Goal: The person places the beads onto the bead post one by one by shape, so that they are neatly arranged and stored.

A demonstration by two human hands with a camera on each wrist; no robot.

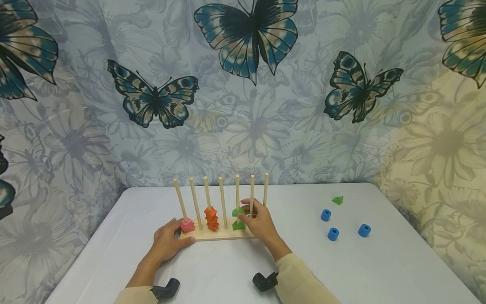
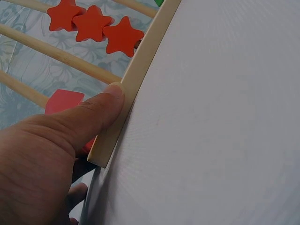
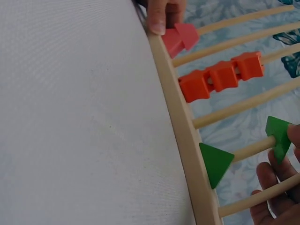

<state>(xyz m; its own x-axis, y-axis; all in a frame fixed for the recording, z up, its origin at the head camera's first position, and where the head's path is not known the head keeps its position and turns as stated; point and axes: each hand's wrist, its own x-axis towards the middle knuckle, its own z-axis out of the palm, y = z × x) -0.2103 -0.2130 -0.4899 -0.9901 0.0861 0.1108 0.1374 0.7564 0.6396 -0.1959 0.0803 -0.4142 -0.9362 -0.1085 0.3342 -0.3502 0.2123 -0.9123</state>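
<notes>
A wooden peg board (image 1: 224, 236) with several upright pegs stands on the table. My left hand (image 1: 166, 241) grips its left end, thumb on the front edge of the base. Beside those fingers, pink pieces (image 1: 187, 225) sit low on the leftmost peg. Three orange stars (image 2: 91, 23) are stacked on the third peg. One green triangle (image 3: 215, 164) lies at the foot of the fifth peg. Higher on that same peg, my right hand (image 1: 262, 221) pinches a second green triangle (image 3: 279, 136), the peg passing through it. The right fingers reach around behind the sixth peg (image 1: 252, 190).
To the right on the white table (image 1: 303, 261) lie a loose green triangle (image 1: 338, 200) and three blue cylinders, one nearest the back (image 1: 325, 215). A butterfly-patterned cloth (image 1: 258, 126) hangs behind the table.
</notes>
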